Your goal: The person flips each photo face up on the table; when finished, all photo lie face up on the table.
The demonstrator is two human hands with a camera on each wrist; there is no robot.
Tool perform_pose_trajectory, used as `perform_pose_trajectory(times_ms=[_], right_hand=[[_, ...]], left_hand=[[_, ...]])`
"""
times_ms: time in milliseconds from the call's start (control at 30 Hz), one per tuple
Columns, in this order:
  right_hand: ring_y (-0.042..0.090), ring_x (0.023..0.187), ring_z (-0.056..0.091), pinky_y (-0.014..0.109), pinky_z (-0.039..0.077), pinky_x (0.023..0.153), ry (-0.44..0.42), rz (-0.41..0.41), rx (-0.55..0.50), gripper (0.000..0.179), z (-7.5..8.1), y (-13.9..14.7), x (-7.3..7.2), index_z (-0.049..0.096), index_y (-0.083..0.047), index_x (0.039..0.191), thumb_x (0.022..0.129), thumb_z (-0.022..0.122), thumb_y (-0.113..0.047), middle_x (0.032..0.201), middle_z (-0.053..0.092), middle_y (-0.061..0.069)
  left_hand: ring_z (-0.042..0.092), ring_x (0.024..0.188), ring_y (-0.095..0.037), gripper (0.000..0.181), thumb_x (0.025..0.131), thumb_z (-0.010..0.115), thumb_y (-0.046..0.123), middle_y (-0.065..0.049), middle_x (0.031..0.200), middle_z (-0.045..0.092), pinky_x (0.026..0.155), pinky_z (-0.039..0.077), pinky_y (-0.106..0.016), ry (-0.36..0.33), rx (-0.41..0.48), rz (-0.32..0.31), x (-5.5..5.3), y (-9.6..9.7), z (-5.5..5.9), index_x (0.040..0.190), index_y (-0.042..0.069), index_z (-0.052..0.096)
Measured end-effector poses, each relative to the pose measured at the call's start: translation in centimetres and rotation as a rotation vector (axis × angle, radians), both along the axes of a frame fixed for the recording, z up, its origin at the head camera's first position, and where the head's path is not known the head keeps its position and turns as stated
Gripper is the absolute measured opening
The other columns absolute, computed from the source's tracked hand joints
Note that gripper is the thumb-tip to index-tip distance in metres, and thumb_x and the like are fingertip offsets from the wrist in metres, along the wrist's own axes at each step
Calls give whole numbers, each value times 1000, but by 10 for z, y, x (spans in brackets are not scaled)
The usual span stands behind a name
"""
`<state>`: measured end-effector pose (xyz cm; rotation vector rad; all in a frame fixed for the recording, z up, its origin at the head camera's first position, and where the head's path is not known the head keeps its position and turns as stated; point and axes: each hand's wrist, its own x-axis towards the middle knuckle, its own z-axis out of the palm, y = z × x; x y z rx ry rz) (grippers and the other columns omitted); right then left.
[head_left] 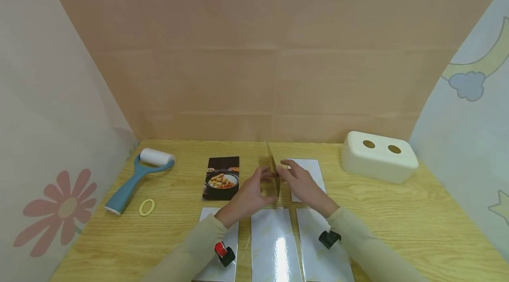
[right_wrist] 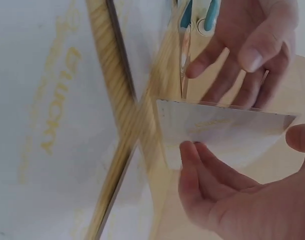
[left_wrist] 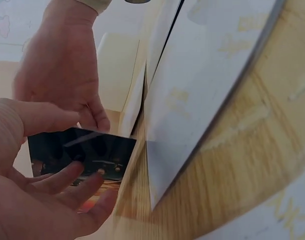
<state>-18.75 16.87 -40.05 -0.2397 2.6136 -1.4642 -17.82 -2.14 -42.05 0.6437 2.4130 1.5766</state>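
Note:
A photo print point(head_left: 272, 171) stands nearly edge-on between my two hands. Its dark picture face point(left_wrist: 92, 155) fronts my left hand point(head_left: 248, 196), whose fingers lie spread and loosely bent across it. The white back point(right_wrist: 222, 125) fronts my right hand point(head_left: 304, 184), which holds the print with bent fingers on that side; the thumb's contact is unclear. A food photo point(head_left: 220, 180) lies face up left of my hands. Under my right forearm is a white sheet point(head_left: 312, 171), face down. Nearer me lie a left sheet point(head_left: 224, 238), a middle sheet point(head_left: 270, 233) and a right sheet point(head_left: 318, 260).
A blue-handled lint roller point(head_left: 135, 180) lies on the left of the wooden table point(head_left: 397, 220), with a yellow ring point(head_left: 147, 207) beside it. At the back right sits a cream box point(head_left: 379, 158) with two round holes. A brown paper backdrop point(head_left: 274, 74) rises behind.

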Motion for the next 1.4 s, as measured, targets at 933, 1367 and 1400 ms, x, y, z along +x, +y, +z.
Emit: perform_pose_trajectory(times_ms=[933, 1367, 1400], right_hand=[[36, 100, 70, 48, 56, 84, 51, 2, -303, 56, 12, 5, 12, 27, -1, 155, 105, 50, -5, 131, 58, 32], [36, 106, 68, 42, 56, 86, 73, 37, -311, 56, 13, 4, 17, 30, -6, 156, 104, 45, 1, 132, 59, 29], [36, 106, 68, 41, 56, 85, 77, 38, -306, 56, 12, 4, 17, 30, -6, 156, 103, 45, 1, 131, 60, 29]], left_hand=[[51, 125, -36, 79, 87, 80, 15, -15, 141, 48, 100, 46, -54, 17, -106, 86, -8, -17, -7, 152, 4, 36], [51, 124, -34, 96, 84, 85, 22, -16, 144, 44, 96, 50, -52, -62, -134, 122, -8, -26, -6, 158, 3, 27], [51, 124, -33, 96, 84, 85, 22, -16, 143, 44, 95, 50, -52, -63, -133, 124, -8, -26, -5, 158, 4, 27]])
